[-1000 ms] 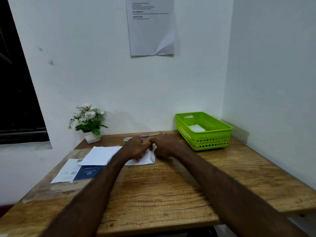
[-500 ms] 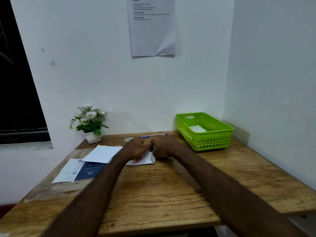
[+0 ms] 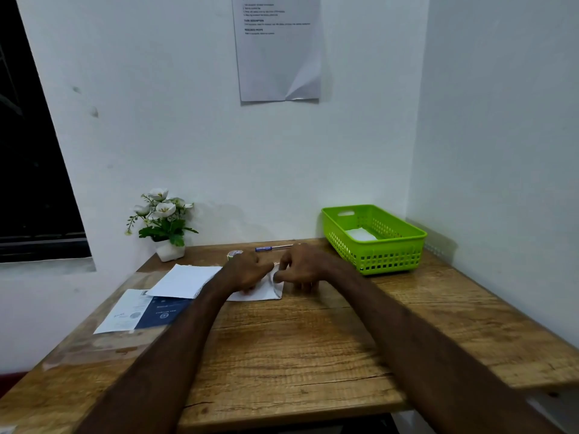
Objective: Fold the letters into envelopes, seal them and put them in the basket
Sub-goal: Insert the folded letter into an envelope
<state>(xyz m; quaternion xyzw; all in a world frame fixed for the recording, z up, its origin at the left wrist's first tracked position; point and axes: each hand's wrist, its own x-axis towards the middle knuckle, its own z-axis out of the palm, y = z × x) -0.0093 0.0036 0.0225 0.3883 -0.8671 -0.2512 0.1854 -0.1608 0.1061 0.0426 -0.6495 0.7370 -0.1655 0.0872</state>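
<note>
Since the earlier frame the right hand (image 3: 300, 267) has drawn slightly apart from the left hand (image 3: 247, 270). Both pinch something small, possibly tape, above the envelope (image 3: 266, 292), which lies on the worktop (image 3: 313, 339), presumably for sealing. Basket (image 3: 391, 261) waits nearby.

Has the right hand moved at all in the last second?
Yes, slightly. The right hand was pressed against the left hand over the envelope; it has now drawn apart a little, toward the green basket, fingers loosened.
</note>
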